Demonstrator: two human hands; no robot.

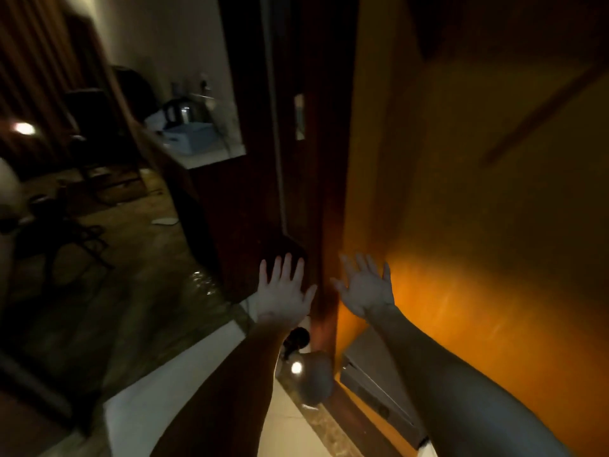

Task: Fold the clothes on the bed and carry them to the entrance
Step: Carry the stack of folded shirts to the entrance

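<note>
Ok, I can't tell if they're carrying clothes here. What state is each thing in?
Left hand: open, fingers spread, empty.
Right hand: open, fingers spread, empty.
Kettle: upright on the counter.
Box: on the counter, beside the kettle.
Lamp: lit.
Clothes: none in view.

Left forearm (230, 384) covers part of the dark object (296, 341) by the door edge. Both arms run off the bottom. Blurry countertop clutter (189, 127), hard to identify.
</note>
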